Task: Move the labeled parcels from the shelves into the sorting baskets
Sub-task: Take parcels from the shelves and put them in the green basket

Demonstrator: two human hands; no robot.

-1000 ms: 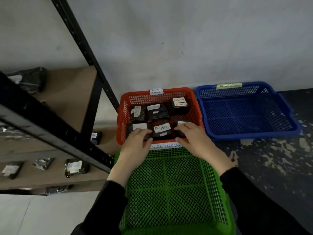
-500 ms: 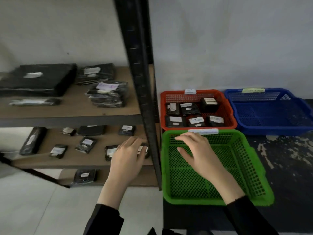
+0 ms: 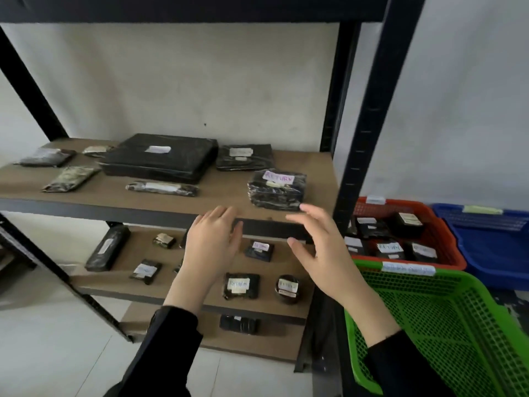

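Both hands are up in front of the dark metal shelving unit (image 3: 369,133), and neither holds anything. The left hand (image 3: 213,242) has its fingers straight and close together, fingertips at the dark front edge of the brown upper shelf board (image 3: 120,193). The right hand (image 3: 320,247) is spread, thumb apart from the fingers, hovering just near of the black plastic-wrapped parcel with the pink "RETURN" label (image 3: 276,190); whether a fingertip touches its wrap cannot be told.

That parcel sits on the right end of the upper shelf, close to the front edge. Farther back lie a large flat black parcel with a white label (image 3: 160,159) and a thinner black wrapped parcel (image 3: 243,156); a long slim black parcel (image 3: 161,189) lies near the front.

Down on the lower shelf board (image 3: 120,282), a square black parcel labelled "RETURN" (image 3: 240,285) and a round black parcel with a white label (image 3: 287,287) sit side by side, with a small black parcel with a pale label (image 3: 260,250) behind them.

Over on the right, on the floor: the red plastic mesh basket (image 3: 440,233) at the far side already has several black labelled parcels in it, the blue plastic mesh basket (image 3: 492,247) is to its right, and the green plastic mesh basket (image 3: 446,325) is nearest.
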